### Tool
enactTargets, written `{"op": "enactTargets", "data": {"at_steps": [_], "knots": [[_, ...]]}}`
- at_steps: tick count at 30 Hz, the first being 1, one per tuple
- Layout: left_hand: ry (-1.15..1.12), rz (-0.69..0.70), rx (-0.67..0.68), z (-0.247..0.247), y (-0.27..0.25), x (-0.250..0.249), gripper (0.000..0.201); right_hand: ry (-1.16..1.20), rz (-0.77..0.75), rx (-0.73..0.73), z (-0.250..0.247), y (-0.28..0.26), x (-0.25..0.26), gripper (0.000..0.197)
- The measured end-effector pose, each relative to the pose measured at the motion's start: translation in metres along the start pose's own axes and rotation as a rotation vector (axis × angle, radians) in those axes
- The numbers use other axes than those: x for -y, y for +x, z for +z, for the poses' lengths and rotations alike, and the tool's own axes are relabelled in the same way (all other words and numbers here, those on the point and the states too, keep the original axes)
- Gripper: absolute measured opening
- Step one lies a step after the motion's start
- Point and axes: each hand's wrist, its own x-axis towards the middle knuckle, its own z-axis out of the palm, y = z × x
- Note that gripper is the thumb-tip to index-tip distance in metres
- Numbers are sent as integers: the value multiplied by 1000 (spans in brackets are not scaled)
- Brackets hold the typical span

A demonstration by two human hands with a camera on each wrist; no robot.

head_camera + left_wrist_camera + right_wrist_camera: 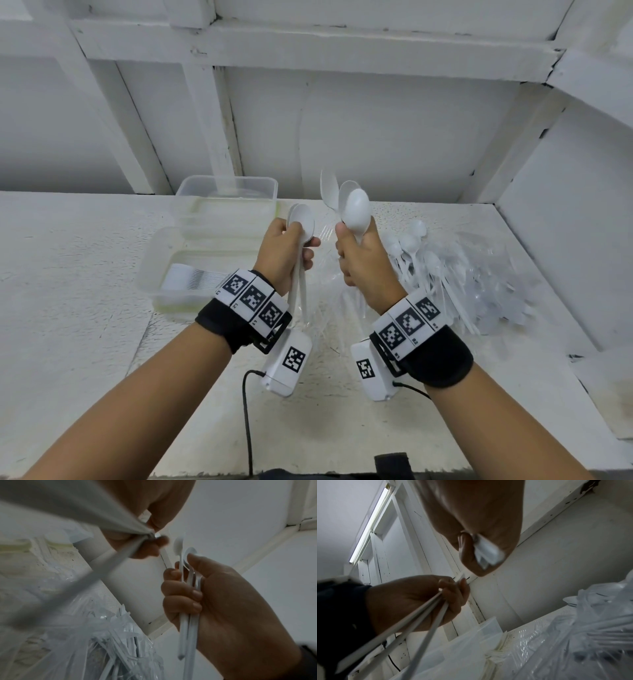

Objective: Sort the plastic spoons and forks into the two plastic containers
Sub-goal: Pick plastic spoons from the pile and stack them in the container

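Note:
Both hands are raised above the white table in the head view. My left hand [298,246] grips a few white plastic spoons [302,219], bowls up and handles hanging below the palm. Close beside it, my right hand [352,246] holds several more spoons [356,209], fanned upward. The left wrist view shows the right hand [187,588] curled round its spoons [180,547]. In the right wrist view the left hand [436,595] clasps long handles [412,615]. Two clear containers sit at the left: the near one [150,274] holds stacked forks [191,277], and the far one [226,181] looks empty.
A heap of white spoons and forks on a crumpled clear plastic bag [445,274] lies to the right of my hands. White walls close off the back and right side. A black cable [246,411] hangs from the left wrist camera toward the table's front edge.

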Motion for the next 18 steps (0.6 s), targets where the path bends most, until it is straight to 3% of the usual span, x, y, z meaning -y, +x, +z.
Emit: {"op": "enactTargets", "data": {"at_steps": [2, 5, 8, 13, 18], "knots": [[38, 9, -17, 0, 2, 2, 13, 8, 17, 20, 0, -4, -1, 9], [-16, -15, 33, 1, 3, 2, 12, -14, 40, 48, 1, -8, -5, 18], [-110, -35, 106, -1, 7, 3, 41, -81, 47, 76, 4, -10, -9, 20], [-95, -2, -1, 2, 7, 1, 14, -94, 78, 113, 9, -13, -7, 16], [-337, -47, -65, -12, 20, -7, 2, -208, 33, -31, -1, -8, -6, 22]]}}
